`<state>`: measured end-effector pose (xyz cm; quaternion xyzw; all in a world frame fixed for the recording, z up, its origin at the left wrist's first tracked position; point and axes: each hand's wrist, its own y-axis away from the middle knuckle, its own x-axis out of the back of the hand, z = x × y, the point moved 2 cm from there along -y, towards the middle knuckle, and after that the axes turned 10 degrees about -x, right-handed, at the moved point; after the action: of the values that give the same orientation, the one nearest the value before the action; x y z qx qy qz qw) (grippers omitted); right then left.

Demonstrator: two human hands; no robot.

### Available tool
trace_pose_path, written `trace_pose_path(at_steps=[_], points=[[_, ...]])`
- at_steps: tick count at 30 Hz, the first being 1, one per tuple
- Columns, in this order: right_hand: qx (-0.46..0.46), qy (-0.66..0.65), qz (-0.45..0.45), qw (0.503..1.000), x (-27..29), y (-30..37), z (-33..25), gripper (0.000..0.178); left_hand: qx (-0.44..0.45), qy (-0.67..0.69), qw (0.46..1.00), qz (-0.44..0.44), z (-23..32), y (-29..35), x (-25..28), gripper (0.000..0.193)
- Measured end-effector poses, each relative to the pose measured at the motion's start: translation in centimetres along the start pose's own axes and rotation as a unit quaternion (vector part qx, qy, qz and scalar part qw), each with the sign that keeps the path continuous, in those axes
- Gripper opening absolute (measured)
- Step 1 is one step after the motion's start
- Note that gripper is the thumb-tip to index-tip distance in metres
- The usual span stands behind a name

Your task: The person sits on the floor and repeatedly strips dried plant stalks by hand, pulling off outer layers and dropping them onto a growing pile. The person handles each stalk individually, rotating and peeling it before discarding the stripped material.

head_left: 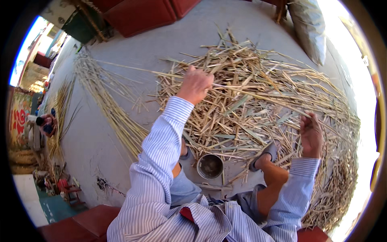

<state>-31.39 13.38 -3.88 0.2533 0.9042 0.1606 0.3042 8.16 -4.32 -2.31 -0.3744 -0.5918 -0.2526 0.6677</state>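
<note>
A long, thin, straw-coloured reed stalk (pixel 258 96) runs across the view over a wide heap of cut dry reed pieces (pixel 229 109). My left hand (pixel 196 84) is closed round the stalk above the heap's left side, its back turned up. Farther right and nearer to me, my right hand (pixel 311 135) pinches the same stalk between thumb and fingers. The stalk's thin end reaches out to the left past my left hand. Between my feet stands a round metal bowl (pixel 209 176) with something dull inside that I cannot make out.
A bundle of long stalks (pixel 113 109) lies on the floor at left, with another bundle (pixel 62 109) beyond it. Red sofas (pixel 137 18) and a pale sack (pixel 308 32) stand at the far side. A person (pixel 48 123) sits at far left. A wooden piece (pixel 213 186) lies below the bowl.
</note>
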Motion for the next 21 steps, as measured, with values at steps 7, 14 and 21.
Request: trace_pose_path(at_steps=[7, 14, 21], points=[[-0.061, -0.013, -0.086, 0.994, -12.1, 2.3, 5.9, 0.022, -0.093, 0.212, 0.952, 0.199, 9.5, -4.2, 0.4, 0.018], [-0.06, 0.032, -0.048, 0.997, -10.4, 2.5, 4.9, 0.026, -0.07, 0.25, 0.957, 0.128, 7.7, -4.1, 0.7, 0.015], [0.017, 0.081, -0.062, 0.995, -11.1, 3.0, 5.9, 0.029, -0.084, 0.281, 0.925, 0.24, 11.1, -5.1, -0.7, 0.019]])
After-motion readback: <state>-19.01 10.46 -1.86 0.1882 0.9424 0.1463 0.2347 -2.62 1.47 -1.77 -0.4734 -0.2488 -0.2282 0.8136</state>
